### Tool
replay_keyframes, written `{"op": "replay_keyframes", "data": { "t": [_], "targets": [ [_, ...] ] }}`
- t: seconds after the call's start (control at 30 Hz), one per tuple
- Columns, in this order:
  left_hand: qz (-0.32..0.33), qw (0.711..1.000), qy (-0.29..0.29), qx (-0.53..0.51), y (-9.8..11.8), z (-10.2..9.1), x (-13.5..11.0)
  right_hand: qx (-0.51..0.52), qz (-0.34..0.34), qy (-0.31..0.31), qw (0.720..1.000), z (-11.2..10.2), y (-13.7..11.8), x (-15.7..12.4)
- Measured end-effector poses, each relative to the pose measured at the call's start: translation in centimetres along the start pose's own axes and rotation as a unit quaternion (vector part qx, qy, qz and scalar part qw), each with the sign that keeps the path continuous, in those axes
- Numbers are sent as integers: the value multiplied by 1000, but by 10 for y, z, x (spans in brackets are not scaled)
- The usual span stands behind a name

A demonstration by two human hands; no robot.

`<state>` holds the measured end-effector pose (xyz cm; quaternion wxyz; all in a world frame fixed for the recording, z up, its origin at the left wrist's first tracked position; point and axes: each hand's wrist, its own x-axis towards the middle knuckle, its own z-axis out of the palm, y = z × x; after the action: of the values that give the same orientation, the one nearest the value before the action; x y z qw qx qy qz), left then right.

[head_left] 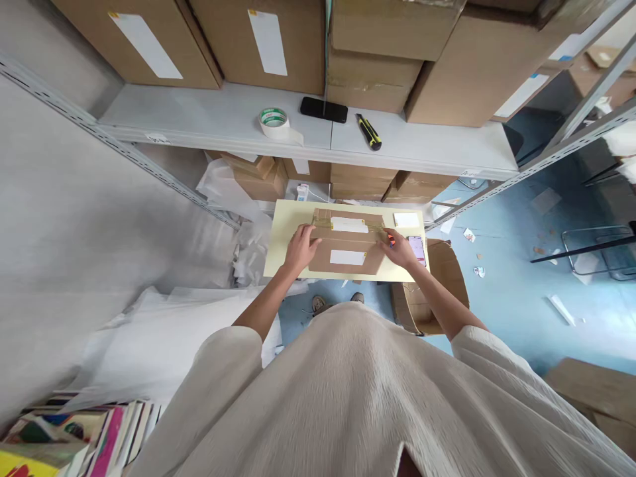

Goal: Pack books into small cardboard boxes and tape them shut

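Both hands rest on a flat cardboard box [348, 242] lying on the pale yellow counter [283, 252]: the left hand [299, 248] lies spread, its grip open, on the box's left end, while the right hand [400, 249] pinches a small red-tipped tool [391, 240] at the right end. A phone [416, 249] lies just beside the right hand; on the shelf [209, 116] above sit a tape roll [275, 122], a black phone [324, 109] and a utility knife [368, 132].

We see our 2 bare forearms reaching up toward the frame's centre from wide cream sleeves; our left hand [299, 250] lies palm-down with fingers curled, our right hand [400, 250] palm-down, fingers pinched together.
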<state>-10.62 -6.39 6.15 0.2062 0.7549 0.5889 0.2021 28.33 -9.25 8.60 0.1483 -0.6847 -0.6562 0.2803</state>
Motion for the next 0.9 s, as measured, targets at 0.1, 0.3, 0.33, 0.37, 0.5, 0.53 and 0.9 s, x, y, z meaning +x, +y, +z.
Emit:
{"op": "replay_keyframes", "data": {
  "t": [0.1, 0.3, 0.33, 0.37, 0.5, 0.53, 0.9],
  "targets": [
    [-21, 999, 36, -9, -2, -1, 9, 76, -11, 55, 996, 8, 0, 16],
    [-2, 998, 66, 5, 10, 18, 25, 164, 64, 132, 975, 22, -5, 55],
    [5, 998, 63, 22, 14, 23, 25, 177, 69, 135, 972, 24, -5, 61],
    [17, 998, 52, 38, 17, 28, 24, 188, 71, 131, 971, 27, -5, 66],
    [69, 993, -42, 81, 23, 46, 17, 171, 101, 79, 977, 40, -1, 66],
    [73, 992, -62, 88, 22, 49, 16, 154, 116, 64, 979, 44, 0, 63],
    [12, 978, -167, 126, 3, 52, 64, 63, 110, -28, 992, 51, -9, 72]
  ]
}}
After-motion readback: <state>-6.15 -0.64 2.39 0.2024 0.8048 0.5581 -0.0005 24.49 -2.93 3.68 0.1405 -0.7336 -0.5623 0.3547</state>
